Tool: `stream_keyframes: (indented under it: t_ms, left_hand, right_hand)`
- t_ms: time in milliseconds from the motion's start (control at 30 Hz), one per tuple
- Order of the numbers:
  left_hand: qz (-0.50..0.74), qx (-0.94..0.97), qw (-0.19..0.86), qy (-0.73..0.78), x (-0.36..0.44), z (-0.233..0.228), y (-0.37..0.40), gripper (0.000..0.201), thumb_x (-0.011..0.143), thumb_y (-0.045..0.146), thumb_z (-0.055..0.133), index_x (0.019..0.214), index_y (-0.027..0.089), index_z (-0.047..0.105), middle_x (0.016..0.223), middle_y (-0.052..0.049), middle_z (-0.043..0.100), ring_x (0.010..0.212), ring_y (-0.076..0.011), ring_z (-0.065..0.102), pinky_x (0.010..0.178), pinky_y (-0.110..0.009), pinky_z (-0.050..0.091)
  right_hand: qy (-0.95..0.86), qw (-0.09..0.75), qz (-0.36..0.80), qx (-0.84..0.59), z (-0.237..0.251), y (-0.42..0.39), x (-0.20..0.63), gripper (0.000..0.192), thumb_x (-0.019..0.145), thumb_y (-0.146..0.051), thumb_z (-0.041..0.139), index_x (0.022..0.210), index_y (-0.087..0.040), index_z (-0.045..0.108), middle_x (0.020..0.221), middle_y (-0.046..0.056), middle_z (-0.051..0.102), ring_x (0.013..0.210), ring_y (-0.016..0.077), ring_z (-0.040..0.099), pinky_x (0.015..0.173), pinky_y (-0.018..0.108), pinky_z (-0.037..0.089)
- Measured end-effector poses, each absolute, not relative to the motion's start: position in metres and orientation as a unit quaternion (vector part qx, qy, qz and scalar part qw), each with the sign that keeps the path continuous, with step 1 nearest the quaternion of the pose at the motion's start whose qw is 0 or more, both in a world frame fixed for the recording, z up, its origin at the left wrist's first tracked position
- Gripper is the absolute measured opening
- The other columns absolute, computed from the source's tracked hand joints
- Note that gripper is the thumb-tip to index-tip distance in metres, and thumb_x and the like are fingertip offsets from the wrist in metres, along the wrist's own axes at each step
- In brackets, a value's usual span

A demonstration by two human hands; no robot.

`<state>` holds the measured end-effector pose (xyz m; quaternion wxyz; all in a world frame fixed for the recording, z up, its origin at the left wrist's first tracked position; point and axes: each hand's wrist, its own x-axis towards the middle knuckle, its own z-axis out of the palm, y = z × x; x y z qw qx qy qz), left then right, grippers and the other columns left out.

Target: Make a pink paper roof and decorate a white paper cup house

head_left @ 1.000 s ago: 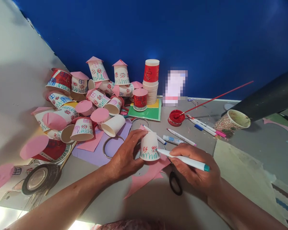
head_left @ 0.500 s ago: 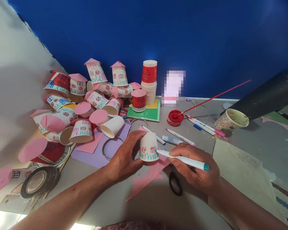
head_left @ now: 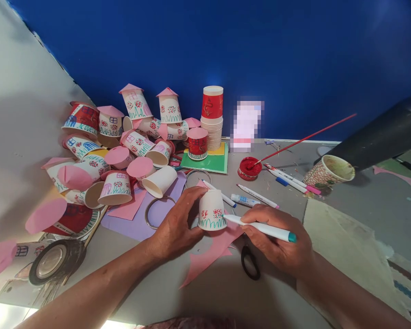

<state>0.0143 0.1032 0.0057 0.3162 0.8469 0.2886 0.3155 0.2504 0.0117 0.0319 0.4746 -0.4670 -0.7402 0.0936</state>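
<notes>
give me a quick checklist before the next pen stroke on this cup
1. Left hand steadies the upside-down cup, thumb on top, fingers around its side: ok.
2. Right hand grips the pen firmly: ok.
3. Pen tip at the green grass line near the cup's rim: ok.
4. Cup resting flat on the pink paper: cannot tell, the hand hides part of the rim.
5. Scissors lie partly under the right hand, in the wrist's way: not ok.
6. Open red paint pot stands apart from both hands: ok.
</notes>
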Motion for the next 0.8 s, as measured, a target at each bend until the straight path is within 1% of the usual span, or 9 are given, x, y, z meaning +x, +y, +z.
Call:
stream_keyframes:
  t_ms: [167, 367, 567, 800]
  left_hand:
    - [0.319, 0.85, 0.307, 0.285, 0.0151, 0.0075, 0.1025, 0.072, 0.082, 0.007, 0.075, 0.145, 0.026, 0.045, 0.14, -0.012, 0.058, 0.13, -0.0258, 0.059, 0.113, -0.04, 0.051]
    - [0.316, 0.849, 0.309, 0.291, 0.0158, 0.0079, 0.1018, 0.073, 0.081, 0.007, 0.075, 0.145, 0.026, 0.045, 0.141, -0.012, 0.058, 0.131, -0.026, 0.06, 0.111, -0.04, 0.052]
    - [0.319, 0.852, 0.305, 0.284, 0.0155, 0.0062, 0.1024, 0.072, 0.082, 0.008, 0.075, 0.145, 0.026, 0.046, 0.142, -0.012, 0.058, 0.133, -0.027, 0.058, 0.115, -0.043, 0.05]
    - [0.32, 0.854, 0.299, 0.279, 0.0152, 0.0057, 0.1024, 0.071, 0.083, 0.007, 0.074, 0.146, 0.026, 0.045, 0.142, -0.013, 0.058, 0.133, -0.028, 0.058, 0.115, -0.046, 0.049]
  right_hand:
    - [-0.739, 0.472, 0.095, -0.471, 0.0315, 0.0116, 0.2509, 0.007, 0.1, -0.023, 0.061, 0.097, -0.021, 0.068, 0.082, 0.001, 0.077, 0.074, 0.0138, 0.073, 0.07, 0.022, 0.058]
    - [-0.73, 0.471, 0.082, -0.488, 0.0341, 0.012, 0.2516, 0.007, 0.099, -0.022, 0.062, 0.095, -0.022, 0.068, 0.08, 0.001, 0.077, 0.07, 0.0135, 0.073, 0.07, 0.022, 0.058]
    - [-0.731, 0.475, 0.085, -0.483, 0.0319, 0.0129, 0.251, 0.008, 0.1, -0.022, 0.062, 0.095, -0.021, 0.068, 0.08, 0.001, 0.076, 0.071, 0.0129, 0.073, 0.069, 0.021, 0.057]
    - [-0.734, 0.472, 0.076, -0.483, 0.0337, 0.012, 0.2501, 0.007, 0.099, -0.022, 0.061, 0.096, -0.022, 0.068, 0.081, 0.001, 0.077, 0.072, 0.0145, 0.075, 0.07, 0.023, 0.059]
